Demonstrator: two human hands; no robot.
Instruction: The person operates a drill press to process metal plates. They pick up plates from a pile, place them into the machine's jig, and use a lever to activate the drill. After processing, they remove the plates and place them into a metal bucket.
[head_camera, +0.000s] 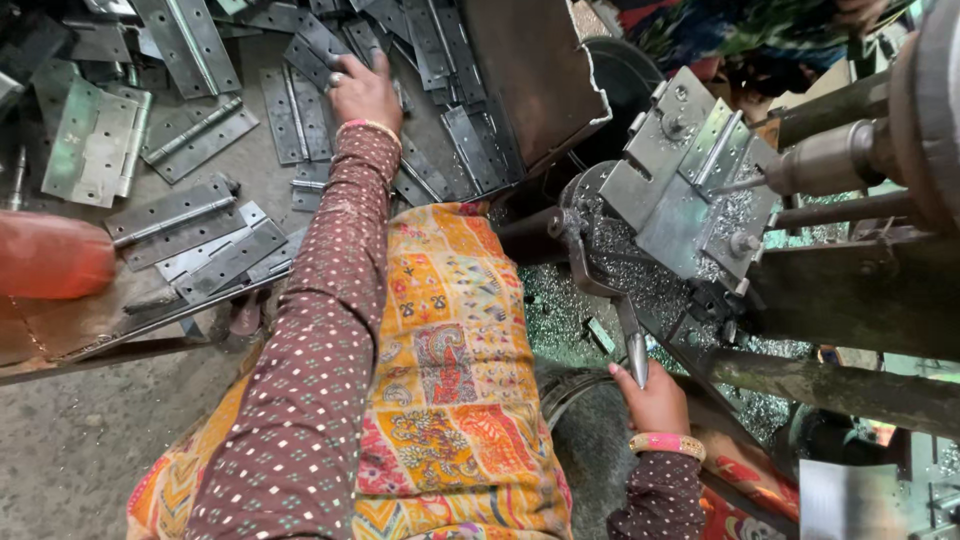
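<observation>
Hinges (300, 110) lie under the left hand (362, 92), fingers spread flat on them (long axes pointing away); right hand (655, 400) clenches the lever (632, 340).

We look steeply down from our head, close over our lap, hinges left, drilling machine (700, 190) right.

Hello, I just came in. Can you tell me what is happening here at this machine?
A person sits at a drilling machine. The left hand reaches out to a pile of flat metal hinges on the floor, its fingers resting on them. The right hand grips the machine's metal lever. One hinge sits clamped in the fixture, with the drill bit against it and metal shavings scattered around.
</observation>
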